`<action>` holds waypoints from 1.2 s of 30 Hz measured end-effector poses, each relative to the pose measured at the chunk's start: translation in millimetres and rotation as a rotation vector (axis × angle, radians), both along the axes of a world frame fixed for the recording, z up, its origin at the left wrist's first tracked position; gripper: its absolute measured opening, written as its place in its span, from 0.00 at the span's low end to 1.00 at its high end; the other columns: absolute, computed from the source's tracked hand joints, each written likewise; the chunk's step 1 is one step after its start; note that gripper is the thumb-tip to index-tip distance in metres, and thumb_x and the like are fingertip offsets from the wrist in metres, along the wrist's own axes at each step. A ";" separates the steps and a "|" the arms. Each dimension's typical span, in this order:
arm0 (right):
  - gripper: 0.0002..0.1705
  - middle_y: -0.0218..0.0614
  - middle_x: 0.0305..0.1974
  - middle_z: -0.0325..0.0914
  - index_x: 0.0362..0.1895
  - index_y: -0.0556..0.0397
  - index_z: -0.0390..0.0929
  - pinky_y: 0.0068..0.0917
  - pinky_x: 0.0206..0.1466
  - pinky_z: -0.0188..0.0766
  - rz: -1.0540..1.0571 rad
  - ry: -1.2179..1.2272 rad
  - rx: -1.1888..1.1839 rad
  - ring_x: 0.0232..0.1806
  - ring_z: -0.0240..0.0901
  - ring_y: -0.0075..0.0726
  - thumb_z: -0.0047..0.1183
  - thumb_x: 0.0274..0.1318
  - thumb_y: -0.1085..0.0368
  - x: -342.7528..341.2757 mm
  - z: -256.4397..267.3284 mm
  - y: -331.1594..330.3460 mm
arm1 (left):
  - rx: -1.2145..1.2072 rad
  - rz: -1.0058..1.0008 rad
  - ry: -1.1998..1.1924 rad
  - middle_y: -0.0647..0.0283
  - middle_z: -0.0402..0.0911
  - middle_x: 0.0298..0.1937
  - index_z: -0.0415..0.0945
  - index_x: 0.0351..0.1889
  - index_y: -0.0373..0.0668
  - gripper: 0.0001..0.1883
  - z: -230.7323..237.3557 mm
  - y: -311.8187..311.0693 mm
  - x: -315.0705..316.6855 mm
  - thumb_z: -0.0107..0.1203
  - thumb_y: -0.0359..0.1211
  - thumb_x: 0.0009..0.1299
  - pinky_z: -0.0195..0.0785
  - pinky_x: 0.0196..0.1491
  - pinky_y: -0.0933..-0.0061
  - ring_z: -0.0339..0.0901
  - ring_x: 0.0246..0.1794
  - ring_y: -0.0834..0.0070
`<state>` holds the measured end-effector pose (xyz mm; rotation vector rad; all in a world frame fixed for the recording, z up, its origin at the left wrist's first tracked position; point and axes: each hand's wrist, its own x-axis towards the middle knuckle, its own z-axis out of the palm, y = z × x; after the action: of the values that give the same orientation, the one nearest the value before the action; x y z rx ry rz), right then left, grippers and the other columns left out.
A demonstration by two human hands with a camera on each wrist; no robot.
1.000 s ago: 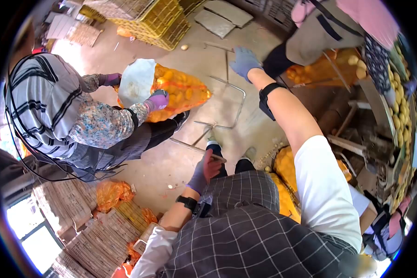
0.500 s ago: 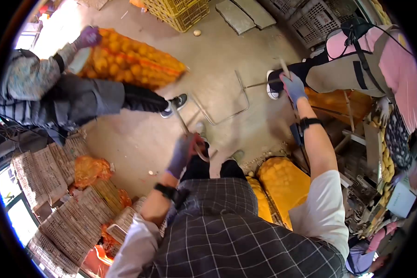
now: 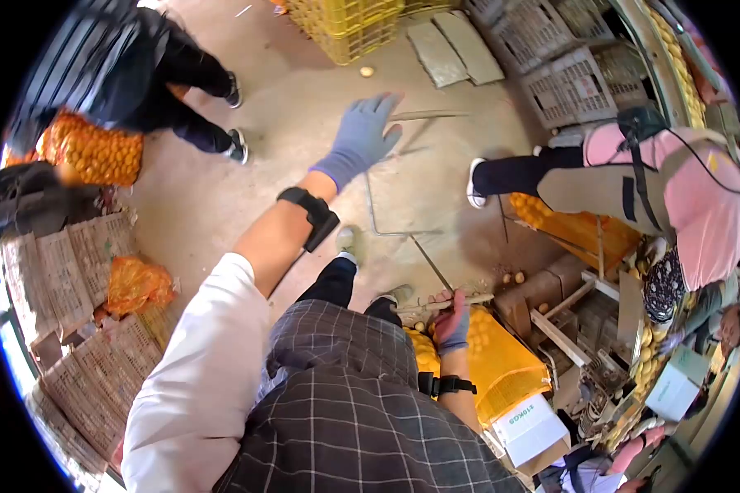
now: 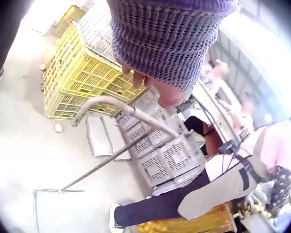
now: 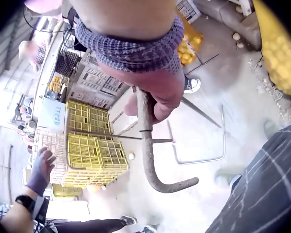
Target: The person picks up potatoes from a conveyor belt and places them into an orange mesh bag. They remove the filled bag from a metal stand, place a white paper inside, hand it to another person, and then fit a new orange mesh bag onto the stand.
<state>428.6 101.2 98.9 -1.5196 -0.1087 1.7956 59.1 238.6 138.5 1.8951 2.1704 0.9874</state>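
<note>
My left hand [image 3: 360, 140], in a grey-purple glove, reaches forward with fingers spread and holds nothing. It is beside a bare bar of a metal stand [image 3: 427, 116]; in the left wrist view that curved bar [image 4: 104, 100] lies apart from the fingers. My right hand [image 3: 452, 322], gloved alike, grips the stand's other top bar. The right wrist view shows this hooked bar [image 5: 146, 126] running through the curled fingers [image 5: 167, 99]. Thin rods join it to the stand's U-shaped base [image 5: 201, 160] low over the floor.
Yellow net sacks of potatoes [image 3: 501, 361] stand by my right leg. A person in pink [image 3: 699, 214] is at the right, near another sack. Yellow crates [image 3: 345, 33] and flat slabs [image 3: 456, 49] lie ahead. At the left are another person, a potato sack [image 3: 90, 148] and stacked bundles [image 3: 99, 386].
The stand has turned round. My left hand has let go of its bar and swung forward; my right hand has come in towards my right leg. The other person has moved the potato sack away left.
</note>
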 end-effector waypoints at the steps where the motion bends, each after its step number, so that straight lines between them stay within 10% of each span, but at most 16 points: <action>1: 0.10 0.30 0.26 0.68 0.30 0.48 0.66 0.35 0.41 0.69 0.013 0.045 0.003 0.31 0.67 0.34 0.49 0.54 0.57 3.6 -9.5 -3.8 | 0.106 0.026 0.006 0.50 0.68 0.51 0.61 0.56 0.43 0.25 10.5 -14.2 -2.6 0.49 0.38 0.60 0.61 0.49 0.61 0.68 0.46 0.54; 7: 0.10 0.27 0.29 0.68 0.32 0.46 0.65 0.38 0.49 0.69 0.147 0.324 0.092 0.34 0.68 0.31 0.47 0.55 0.55 28.2 -47.3 14.6 | -0.369 0.265 -0.112 0.51 0.69 0.49 0.62 0.54 0.40 0.24 -44.5 -250.2 -21.2 0.51 0.38 0.61 0.62 0.48 0.60 0.67 0.47 0.55; 14: 0.21 0.35 0.39 0.74 0.40 0.48 0.68 0.28 0.40 0.72 0.396 0.073 -0.013 0.38 0.71 0.34 0.45 0.51 0.46 24.2 -63.2 38.4 | -1.125 1.135 -0.593 0.46 0.77 0.33 0.75 0.35 0.36 0.18 -33.9 -591.2 105.6 0.47 0.42 0.57 0.66 0.42 0.58 0.74 0.37 0.51; 21: 0.24 0.32 0.35 0.72 0.36 0.50 0.72 0.28 0.46 0.65 0.563 -0.227 -0.165 0.40 0.67 0.31 0.42 0.53 0.43 -8.9 -48.2 62.7 | -0.809 1.673 -1.052 0.53 0.78 0.24 0.76 0.28 0.36 0.18 -31.6 -677.4 289.6 0.45 0.43 0.57 0.67 0.35 0.64 0.77 0.26 0.63; 28: 0.24 0.34 0.32 0.71 0.31 0.51 0.71 0.28 0.42 0.66 0.989 -0.067 -0.154 0.34 0.66 0.33 0.41 0.52 0.42 -111.7 -46.5 23.0 | -0.556 1.826 -1.238 0.55 0.77 0.22 0.75 0.27 0.36 0.19 -36.9 -720.8 331.1 0.45 0.44 0.57 0.67 0.31 0.69 0.76 0.22 0.67; 31: 0.25 0.35 0.30 0.70 0.28 0.51 0.70 0.28 0.40 0.66 1.124 0.028 -0.164 0.32 0.66 0.34 0.41 0.52 0.41 -138.1 -52.2 -20.5 | -0.396 1.982 -1.358 0.46 0.76 0.41 0.77 0.37 0.37 0.22 -12.3 -777.6 325.6 0.45 0.46 0.56 0.64 0.48 0.62 0.73 0.44 0.53; 36: 0.26 0.37 0.27 0.69 0.24 0.52 0.69 0.28 0.37 0.67 1.390 0.369 -0.156 0.29 0.65 0.35 0.40 0.52 0.40 -175.9 -74.9 -105.3 | -0.049 2.380 -0.780 0.48 0.77 0.26 0.77 0.27 0.38 0.20 -12.7 -950.1 299.3 0.44 0.46 0.59 0.67 0.37 0.60 0.76 0.31 0.54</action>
<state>252.7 -4.1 24.0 -1.1827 -1.0680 3.1567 358.4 -711.6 125.8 -1.7731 2.5252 1.0262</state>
